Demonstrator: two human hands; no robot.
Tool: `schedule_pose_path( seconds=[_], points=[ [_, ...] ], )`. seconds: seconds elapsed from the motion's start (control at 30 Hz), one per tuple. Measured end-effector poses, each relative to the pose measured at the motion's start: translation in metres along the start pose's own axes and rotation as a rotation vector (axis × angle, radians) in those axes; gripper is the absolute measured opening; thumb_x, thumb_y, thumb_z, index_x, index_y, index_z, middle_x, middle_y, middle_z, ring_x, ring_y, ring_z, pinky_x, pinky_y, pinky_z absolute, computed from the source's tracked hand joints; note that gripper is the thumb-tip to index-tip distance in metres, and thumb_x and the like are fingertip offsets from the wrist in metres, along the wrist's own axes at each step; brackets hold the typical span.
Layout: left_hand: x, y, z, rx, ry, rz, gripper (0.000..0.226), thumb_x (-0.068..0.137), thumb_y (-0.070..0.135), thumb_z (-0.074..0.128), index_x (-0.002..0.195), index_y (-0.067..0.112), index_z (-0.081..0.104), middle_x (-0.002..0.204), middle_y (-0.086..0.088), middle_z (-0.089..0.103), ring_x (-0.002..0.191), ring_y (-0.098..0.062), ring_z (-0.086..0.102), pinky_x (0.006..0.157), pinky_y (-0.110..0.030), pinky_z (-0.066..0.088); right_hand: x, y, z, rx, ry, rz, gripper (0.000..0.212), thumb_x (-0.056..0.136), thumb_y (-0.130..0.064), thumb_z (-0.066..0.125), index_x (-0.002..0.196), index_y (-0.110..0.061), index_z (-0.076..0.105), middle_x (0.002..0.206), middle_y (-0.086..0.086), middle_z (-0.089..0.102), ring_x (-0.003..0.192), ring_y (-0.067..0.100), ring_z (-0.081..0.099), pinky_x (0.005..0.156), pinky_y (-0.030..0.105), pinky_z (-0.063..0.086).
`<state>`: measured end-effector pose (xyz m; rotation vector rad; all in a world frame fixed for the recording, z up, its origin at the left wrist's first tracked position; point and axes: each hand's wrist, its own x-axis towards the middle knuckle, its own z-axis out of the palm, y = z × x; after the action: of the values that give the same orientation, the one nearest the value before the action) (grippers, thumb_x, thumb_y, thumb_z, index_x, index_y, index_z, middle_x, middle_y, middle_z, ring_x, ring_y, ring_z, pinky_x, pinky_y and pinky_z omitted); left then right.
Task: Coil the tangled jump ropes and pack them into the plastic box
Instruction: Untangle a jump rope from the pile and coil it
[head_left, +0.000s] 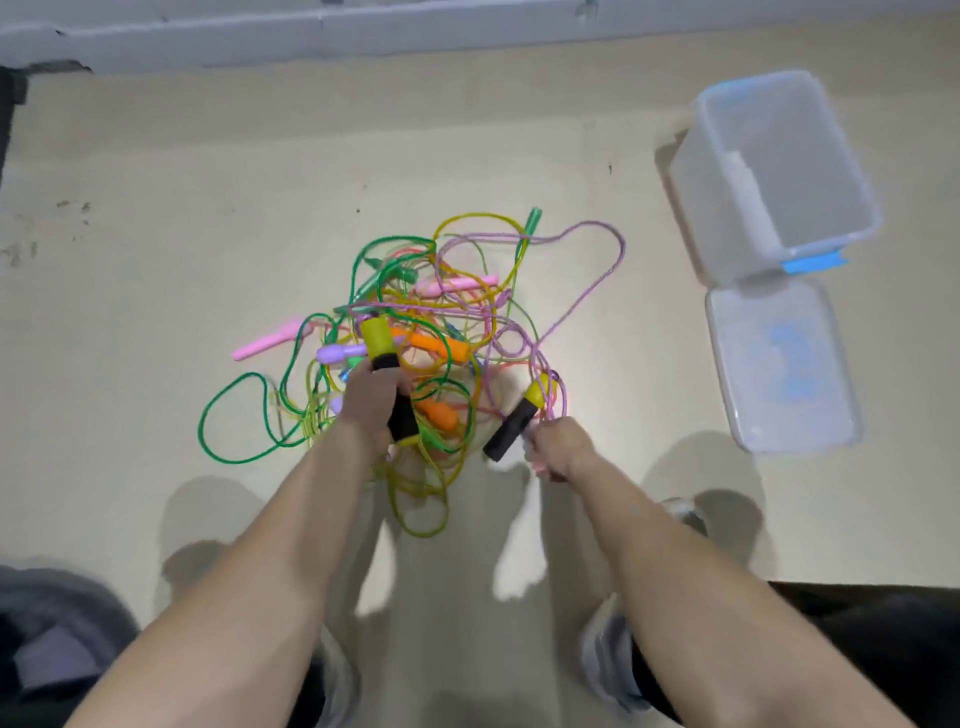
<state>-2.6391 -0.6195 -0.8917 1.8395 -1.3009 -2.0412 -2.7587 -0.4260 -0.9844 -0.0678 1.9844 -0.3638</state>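
Both bare forearms reach forward and down, the left forearm (291, 519) angled in toward the right forearm (670, 551). The left hand (374, 405) is knuckles-up, its fingers wrapped round a yellow-and-black handle (382, 348). The right hand (558, 449) sits lower, its fingers curled onto the black grip of a second handle (511, 426).
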Motion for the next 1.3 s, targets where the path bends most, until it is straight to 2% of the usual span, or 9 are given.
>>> schedule_pose_path(
  seconds=[0.17,0.27,0.5,0.6,0.67,0.83,1.03,1.13,1.3],
  points=[
    [0.026,-0.026,0.019,0.035,-0.001,-0.051,0.010,0.080,0.009,0.065,0.077,0.014,0.056,0.055,-0.001,0.052,0.051,-0.019,0.049,0.050,-0.027,0.040,0.028,-0.015,0.039,0.347,0.313,0.075,0.052,0.088,-0.048,0.063,0.111,-0.001,0.063,0.110,0.015,0.069,0.107,0.031,0.064,0.076,0.027,0.040],
    [0.034,-0.030,0.022,0.059,-0.031,-0.049,0.023,0.086,0.037,0.071,0.084,0.016,0.061,0.054,0.004,0.055,0.048,-0.016,0.052,0.049,-0.027,0.043,0.032,-0.027,0.026,0.290,0.316,0.103,0.045,0.088,-0.048,0.063,0.105,-0.006,0.063,0.105,0.012,0.069,0.100,0.032,0.065,0.075,0.030,0.043],
    [0.005,0.006,0.009,-0.073,-0.037,-0.054,0.046,0.097,0.043,0.061,0.125,0.007,0.058,0.085,-0.010,0.077,0.064,-0.023,0.072,0.052,-0.028,0.055,-0.059,-0.069,-0.005,0.749,-0.142,-0.382,0.020,0.069,-0.020,0.057,0.082,-0.005,0.053,0.066,0.016,0.052,0.057,0.025,0.050,0.057,0.034,0.042],
    [-0.031,0.038,0.010,-0.135,-0.216,-0.118,0.029,0.099,0.030,0.056,0.086,0.005,0.067,0.067,-0.006,0.070,0.055,-0.021,0.067,0.054,-0.027,0.053,-0.123,-0.097,-0.024,0.906,-0.240,-0.519,0.004,0.076,-0.015,0.057,0.074,-0.012,0.055,0.056,0.008,0.048,0.046,0.019,0.046,0.048,0.027,0.037],
    [-0.061,0.057,0.012,-0.209,-0.323,-0.131,0.045,0.098,0.022,0.050,0.059,0.009,0.066,0.055,-0.005,0.061,0.044,-0.020,0.059,0.046,-0.023,0.050,-0.161,-0.107,-0.030,0.888,-0.218,-0.553,0.025,0.094,-0.022,0.051,0.069,-0.019,0.056,0.056,-0.002,0.052,0.050,0.014,0.049,0.052,0.027,0.041],
    [-0.129,0.082,0.010,-0.276,-0.523,-0.086,0.027,0.096,0.027,0.056,0.108,0.005,0.065,0.095,-0.012,0.070,0.088,-0.026,0.067,0.087,-0.037,0.055,-0.210,-0.105,-0.030,0.492,0.104,-0.645,0.024,0.098,-0.042,0.037,0.101,-0.036,0.060,0.121,0.000,0.064,0.119,0.024,0.058,0.104,0.041,0.044],
    [-0.183,0.083,-0.003,-0.159,-0.619,0.094,0.031,0.097,0.013,0.060,0.127,0.006,0.057,0.112,-0.020,0.062,0.096,-0.032,0.062,0.083,-0.048,0.056,-0.253,-0.094,-0.055,0.180,0.108,-0.656,0.060,0.082,-0.080,0.026,0.121,-0.041,0.052,0.119,-0.003,0.068,0.109,0.026,0.066,0.097,0.051,0.052],
    [-0.201,0.085,-0.010,-0.154,-0.615,0.130,0.044,0.095,0.011,0.061,0.135,-0.003,0.048,0.120,-0.023,0.058,0.103,-0.034,0.059,0.090,-0.047,0.051,-0.282,-0.093,-0.070,-0.229,0.241,-0.701,0.056,0.096,-0.069,0.012,0.124,-0.039,0.050,0.124,0.001,0.066,0.117,0.030,0.060,0.098,0.046,0.046],
    [-0.243,0.085,-0.032,-0.011,-0.676,0.193,0.038,0.096,0.005,0.058,0.134,0.010,0.054,0.115,-0.017,0.070,0.089,-0.034,0.069,0.083,-0.049,0.060,-0.317,-0.089,-0.121,-0.504,0.285,-0.764,0.047,0.100,-0.062,0.021,0.077,-0.034,0.051,0.107,-0.004,0.065,0.106,0.025,0.057,0.092,0.040,0.045]
  ],
)
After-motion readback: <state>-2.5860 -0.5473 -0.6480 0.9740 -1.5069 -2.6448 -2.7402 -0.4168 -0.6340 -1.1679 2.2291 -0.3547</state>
